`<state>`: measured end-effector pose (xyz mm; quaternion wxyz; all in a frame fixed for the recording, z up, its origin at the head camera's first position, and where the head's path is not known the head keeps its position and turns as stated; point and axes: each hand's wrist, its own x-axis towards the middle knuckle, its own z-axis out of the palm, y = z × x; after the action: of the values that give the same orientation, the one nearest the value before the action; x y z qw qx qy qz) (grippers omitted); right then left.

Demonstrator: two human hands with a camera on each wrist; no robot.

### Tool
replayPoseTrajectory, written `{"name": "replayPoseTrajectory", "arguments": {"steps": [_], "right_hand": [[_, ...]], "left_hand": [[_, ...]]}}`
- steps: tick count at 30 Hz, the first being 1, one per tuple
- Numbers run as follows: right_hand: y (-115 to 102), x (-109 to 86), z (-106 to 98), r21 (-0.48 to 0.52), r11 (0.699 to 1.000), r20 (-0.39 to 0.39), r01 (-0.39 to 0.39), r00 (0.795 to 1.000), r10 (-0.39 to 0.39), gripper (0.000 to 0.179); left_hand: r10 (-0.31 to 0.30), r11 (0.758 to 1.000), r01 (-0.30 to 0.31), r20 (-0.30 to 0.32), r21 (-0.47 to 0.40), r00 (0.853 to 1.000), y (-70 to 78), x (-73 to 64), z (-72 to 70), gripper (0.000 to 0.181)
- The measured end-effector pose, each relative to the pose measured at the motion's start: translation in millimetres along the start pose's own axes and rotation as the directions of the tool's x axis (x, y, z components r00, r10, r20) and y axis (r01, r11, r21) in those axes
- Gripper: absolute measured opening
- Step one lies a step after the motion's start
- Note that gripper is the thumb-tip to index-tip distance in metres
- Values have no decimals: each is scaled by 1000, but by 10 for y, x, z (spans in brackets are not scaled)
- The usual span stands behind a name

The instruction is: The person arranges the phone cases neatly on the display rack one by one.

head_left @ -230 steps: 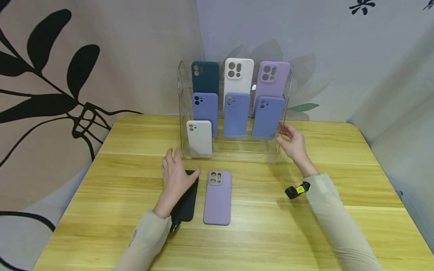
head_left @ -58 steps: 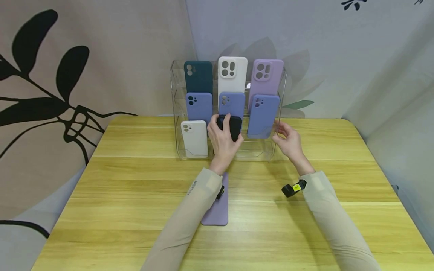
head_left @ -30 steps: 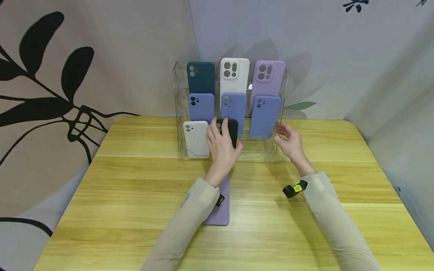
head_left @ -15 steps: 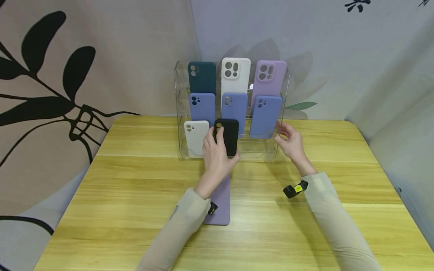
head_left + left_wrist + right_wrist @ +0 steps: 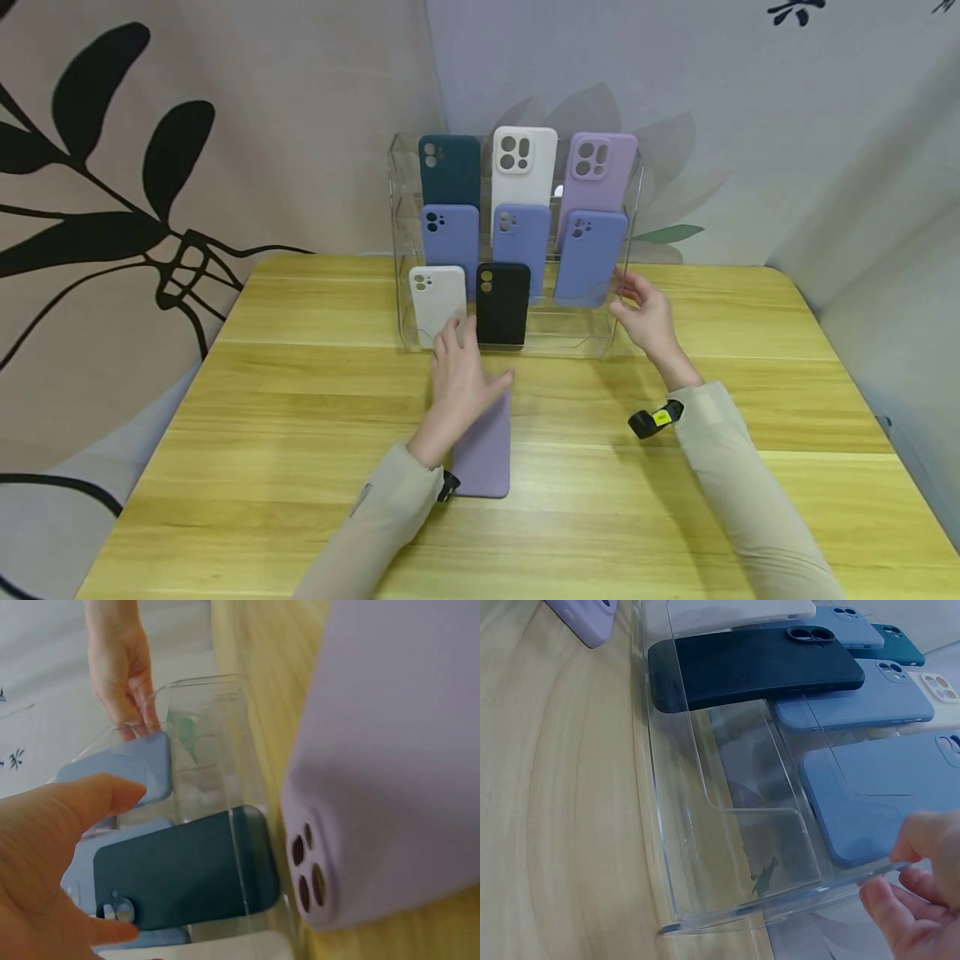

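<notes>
A black phone case (image 5: 502,308) stands in the front tier of a clear acrylic display rack (image 5: 573,343), beside a white phone case (image 5: 437,292). My left hand (image 5: 459,379) is just in front of them, fingers spread and holding nothing, partly over a lavender phone case (image 5: 486,458) lying on the table. In the left wrist view, thumb and fingers reach apart on either side of the black case without gripping it. At the rack's right side, my right hand (image 5: 647,321) pinches the clear side panel between thumb and fingers, as the right wrist view shows.
The middle tier holds blue phone cases (image 5: 590,258). Behind them stand a dark green case (image 5: 450,171), a larger white case (image 5: 523,179) and a light purple case (image 5: 600,179). The wooden table (image 5: 570,517) meets a printed curtain at the back.
The black phone case has gone from the table into the rack's front tier. My left hand has let go of it and drawn back toward me. My right hand stays at the rack.
</notes>
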<state>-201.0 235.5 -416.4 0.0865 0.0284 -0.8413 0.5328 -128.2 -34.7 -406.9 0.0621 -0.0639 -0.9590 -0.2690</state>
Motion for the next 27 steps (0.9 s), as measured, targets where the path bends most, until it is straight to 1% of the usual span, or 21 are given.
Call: {"name": "replayPoseTrajectory", "arguments": {"steps": [4, 8, 13, 16, 21, 27], "right_hand": [[8, -3, -1, -8, 1000, -8, 10, 1000, -10, 48], [13, -3, 3, -7, 1000, -16, 20, 1000, -20, 46], [8, -5, 5, -18, 1000, -22, 19, 1000, -19, 47], [1, -8, 6, -18, 1000, -25, 8, 1000, -9, 47], [-3, -7, 3, -8, 1000, -24, 5, 1000, -5, 47], [-9, -2, -9, -1, 1000, -14, 0, 1000, 0, 47]], "left_hand": [[-18, 1000, 17, 49, 18, 999, -71, -75, 19, 92], [-47, 998, 43, 105, 42, 993, -122, -145, 36, 94], [-76, 995, 62, 193, 76, 978, -157, -201, 64, 101], [-85, 993, 63, 231, 101, 969, -166, -223, 87, 104], [-95, 990, 63, 269, 123, 959, -172, -244, 133, 105], [-106, 989, 68, 307, 130, 946, -150, -246, 177, 98]]}}
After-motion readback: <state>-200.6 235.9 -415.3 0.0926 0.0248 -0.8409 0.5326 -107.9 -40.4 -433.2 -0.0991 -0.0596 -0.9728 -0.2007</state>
